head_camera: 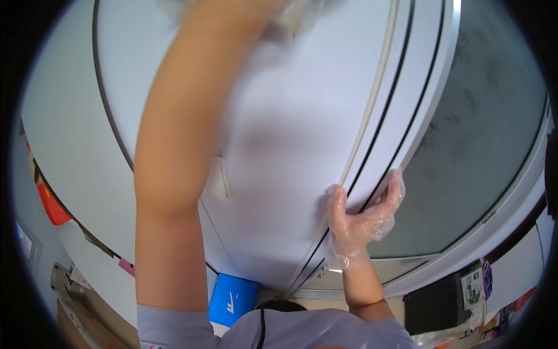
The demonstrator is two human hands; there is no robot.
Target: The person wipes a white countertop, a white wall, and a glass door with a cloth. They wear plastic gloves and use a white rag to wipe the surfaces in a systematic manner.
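Note:
My left arm reaches up across a white panel (279,174). At the top edge, my left hand (296,13) is blurred and partly cut off, in a clear plastic glove. A small brownish thing shows by it, too blurred to name. Lower right, my right hand (364,218) wears a clear disposable plastic glove. Its thumb and fingers are spread across a white frame (388,126) with black seal strips, touching it without closing around anything visible. Beside the frame is a grey frosted glass pane (484,152) with a faint leaf pattern.
A white switch plate or cover (218,179) sits beside my left arm. Low down are a blue box (234,299), a black case or box (436,301) and cardboard (87,323). A red item (52,205) is at the left, by the edge of a white surface.

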